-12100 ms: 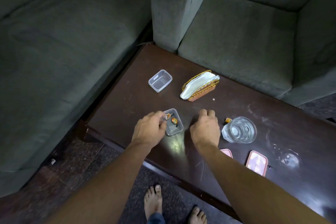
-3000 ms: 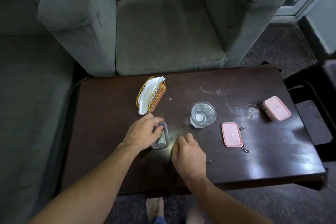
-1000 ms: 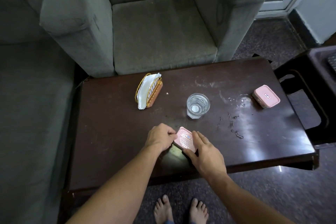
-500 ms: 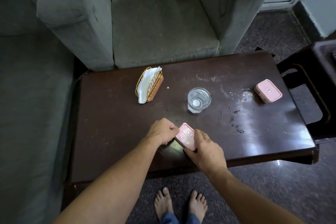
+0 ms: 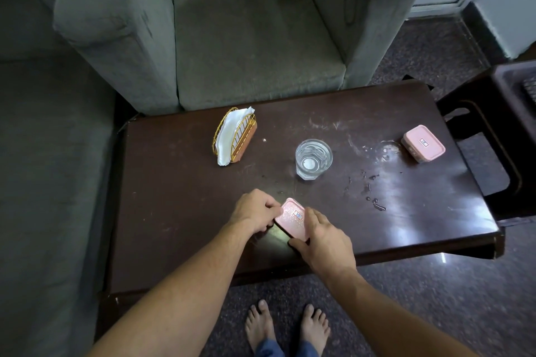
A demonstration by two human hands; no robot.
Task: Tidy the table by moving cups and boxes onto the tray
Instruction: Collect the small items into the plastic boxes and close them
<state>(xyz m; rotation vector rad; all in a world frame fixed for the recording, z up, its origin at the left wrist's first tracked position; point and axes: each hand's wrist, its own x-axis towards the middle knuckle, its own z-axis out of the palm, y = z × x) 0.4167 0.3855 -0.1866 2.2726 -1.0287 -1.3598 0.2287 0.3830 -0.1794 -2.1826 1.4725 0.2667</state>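
**Both hands hold the pink box (image 5: 293, 222) near the front of the worktop (image 5: 174, 197)**

The pink box sits lid up, a small label on top, in the near middle of the worktop. It looks a little tilted; whether its base touches the wood cannot be told. The left hand (image 5: 255, 211) grasps its left end, fingers (image 5: 271, 207) curled against the edge. The right hand (image 5: 322, 238) grasps its right side, fingers lying over the lid and thumb tucked under the near corner.

Beyond the box, toward the middle of the worktop, stands a clear glass (image 5: 313, 159), upright and well apart from the hands. Drops of liquid (image 5: 374, 182) are scattered to the right of it. At the far right stands a second box (image 5: 423, 147), pink and closed. At the far left stands a gold wire napkin holder (image 5: 235, 140) with white napkins in it.

Just past the right end of the worktop sits a dark tray (image 5: 493, 139) with a handle cut-out. A grey armchair (image 5: 255, 38) stands behind the worktop and a sofa (image 5: 43, 153) lies to the left. The person's bare feet (image 5: 287, 327) stand on the floor below.
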